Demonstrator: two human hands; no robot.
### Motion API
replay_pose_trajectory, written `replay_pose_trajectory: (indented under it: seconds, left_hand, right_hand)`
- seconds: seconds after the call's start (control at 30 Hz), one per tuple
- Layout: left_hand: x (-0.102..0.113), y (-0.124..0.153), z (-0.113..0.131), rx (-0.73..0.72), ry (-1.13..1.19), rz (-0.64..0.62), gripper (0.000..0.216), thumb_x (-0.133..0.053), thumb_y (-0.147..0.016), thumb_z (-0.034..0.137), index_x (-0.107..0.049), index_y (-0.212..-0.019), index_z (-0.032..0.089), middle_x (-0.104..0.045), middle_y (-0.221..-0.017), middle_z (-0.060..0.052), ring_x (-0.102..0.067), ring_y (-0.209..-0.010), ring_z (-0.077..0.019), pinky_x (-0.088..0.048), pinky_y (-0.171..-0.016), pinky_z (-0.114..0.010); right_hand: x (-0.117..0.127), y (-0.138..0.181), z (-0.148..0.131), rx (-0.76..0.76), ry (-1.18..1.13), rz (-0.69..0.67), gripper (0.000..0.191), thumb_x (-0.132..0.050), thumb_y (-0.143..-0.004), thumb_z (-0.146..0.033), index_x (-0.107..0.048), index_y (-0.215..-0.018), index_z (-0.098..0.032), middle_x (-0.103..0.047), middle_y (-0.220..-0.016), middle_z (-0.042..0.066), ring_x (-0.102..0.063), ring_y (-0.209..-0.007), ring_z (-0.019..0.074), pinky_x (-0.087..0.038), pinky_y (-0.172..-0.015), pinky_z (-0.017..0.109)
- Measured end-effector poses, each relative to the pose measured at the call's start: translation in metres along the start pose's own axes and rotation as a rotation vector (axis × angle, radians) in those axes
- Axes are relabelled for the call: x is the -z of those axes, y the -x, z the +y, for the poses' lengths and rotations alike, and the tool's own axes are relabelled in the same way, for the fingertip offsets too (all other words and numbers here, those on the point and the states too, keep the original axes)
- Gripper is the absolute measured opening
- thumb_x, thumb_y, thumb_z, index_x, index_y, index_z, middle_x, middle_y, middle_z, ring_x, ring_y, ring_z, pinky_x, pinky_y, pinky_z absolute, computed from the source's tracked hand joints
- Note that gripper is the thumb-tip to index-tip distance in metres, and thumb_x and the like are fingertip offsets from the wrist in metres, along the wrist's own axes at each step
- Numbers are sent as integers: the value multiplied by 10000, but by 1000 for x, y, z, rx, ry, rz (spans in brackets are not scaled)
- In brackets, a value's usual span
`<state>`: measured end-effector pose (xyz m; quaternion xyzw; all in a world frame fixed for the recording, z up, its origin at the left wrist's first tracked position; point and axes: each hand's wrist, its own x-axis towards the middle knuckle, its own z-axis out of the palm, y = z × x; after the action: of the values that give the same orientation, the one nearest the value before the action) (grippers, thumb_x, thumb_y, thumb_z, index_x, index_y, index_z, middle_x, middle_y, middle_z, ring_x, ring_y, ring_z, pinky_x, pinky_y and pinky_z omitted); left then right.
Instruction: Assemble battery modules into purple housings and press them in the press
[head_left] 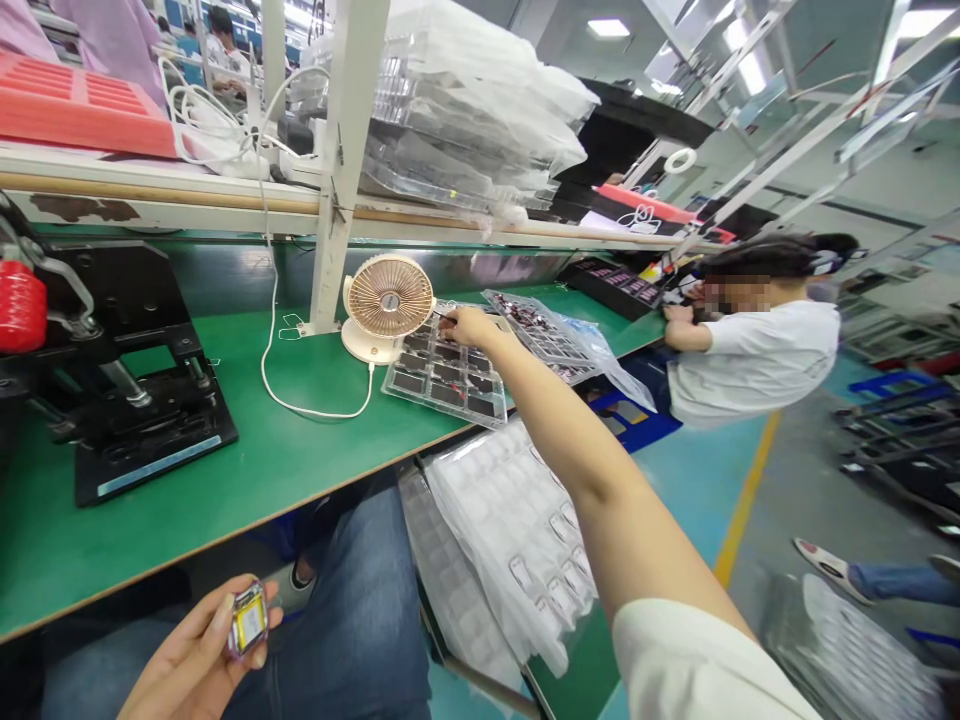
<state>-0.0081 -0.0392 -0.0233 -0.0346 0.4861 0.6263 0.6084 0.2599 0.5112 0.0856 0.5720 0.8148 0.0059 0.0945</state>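
Low in front of my lap, my left hand is closed around a small electronic device housing. Its open side faces up and shows a silvery block with yellow edges, like a battery. My right arm stretches far across the bench to a clear plastic tray, divided into compartments with dark flat rectangular parts. Over the tray's back part, my right hand has its fingers drawn together. Something thin and dark shows at the fingertips, too small to name. A cream desk fan stands just left of that hand.
A black lever press stands on the green bench at left. Another parts tray lies beyond my right hand. Bagged trays are stacked below the bench edge. A co-worker sits at right. A white cable crosses the bench.
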Motion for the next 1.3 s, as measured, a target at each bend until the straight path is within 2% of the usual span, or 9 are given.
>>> replay_pose_trajectory:
  seconds: [0.5, 0.67, 0.73, 0.8, 0.9, 1.0, 1.07, 1.17, 1.3]
  left_hand:
    - [8, -9, -11, -34, 29, 44, 443, -1000, -701, 371, -843, -1077, 197, -850, -1139, -162, -831, -961, -385, -666, -640, -341]
    - [-1, 0, 0, -74, 64, 63, 533, -999, -715, 356, -814, -1193, 211, -840, -1182, -164, -833, -985, -365, -694, -716, -351]
    - [-12, 7, 8, -102, 79, 84, 548, -987, -745, 365, -802, -1233, 197, -824, -1228, -173, -825, -1031, -357, -697, -784, -362]
    - [-22, 11, 16, -135, 104, 93, 491, -969, -781, 369, -808, -1205, 181, -808, -1261, -176, -815, -1075, -354, -690, -824, -369]
    - [-32, 10, 23, -187, 167, 66, 380, -965, -795, 345, -821, -1105, 178, -806, -1249, -165, -798, -1126, -361, -683, -847, -383]
    - [-35, 7, 25, -262, 219, 33, 290, -952, -812, 309, -824, -1039, 180, -808, -1223, -141, -773, -1186, -356, -662, -961, -448]
    - [-36, 7, 23, -322, 225, 20, 236, -932, -834, 283, -827, -1023, 186, -808, -1207, -119, -763, -1197, -329, -638, -1022, -471]
    - [-36, 12, 22, -384, 228, 29, 189, -902, -869, 284, -829, -1022, 202, -813, -1167, -95, -766, -1166, -281, -631, -1014, -424]
    - [-32, 18, 22, -442, 234, 86, 196, -872, -906, 359, -828, -1028, 212, -813, -1157, -90, -767, -1144, -256, -630, -945, -350]
  right_hand:
    - [17, 11, -19, -167, -88, 49, 333, -734, -1033, -391, -704, -1253, -144, -717, -1263, 100, -719, -1117, 243, -619, -985, 464]
    - [44, 54, -18, -145, -238, 204, 308, -695, -1032, -256, -754, -1245, -42, -788, -1177, 170, -729, -1033, 170, -511, -967, 300]
    - [52, 84, -27, -121, -318, 287, 327, -631, -1043, -235, -775, -1244, -21, -802, -1153, 209, -737, -1009, 173, -485, -911, 296]
    - [49, 120, -47, -84, -414, 381, 298, -666, -1028, -252, -802, -1231, -81, -816, -1133, 194, -752, -990, 204, -498, -879, 331]
    - [22, 187, -96, 25, -576, 455, 246, -769, -986, -357, -839, -1132, -172, -832, -1058, 156, -778, -934, 230, -556, -836, 350]
    - [-20, 261, -165, 326, -996, 327, 242, -810, -948, -449, -830, -1080, -247, -845, -955, 69, -800, -802, 228, -638, -700, 342]
    - [-47, 301, -212, 534, -1204, 215, 136, -786, -980, -349, -818, -1087, -270, -853, -968, 31, -824, -832, 209, -677, -733, 315]
    - [-74, 332, -268, 828, -1360, 241, 220, -732, -986, -116, -823, -1098, -282, -847, -1086, 21, -826, -974, 181, -681, -875, 284]
    - [-89, 340, -302, 851, -1455, 324, 290, -778, -930, -57, -832, -1090, -292, -802, -1075, 40, -799, -929, 167, -677, -795, 264]
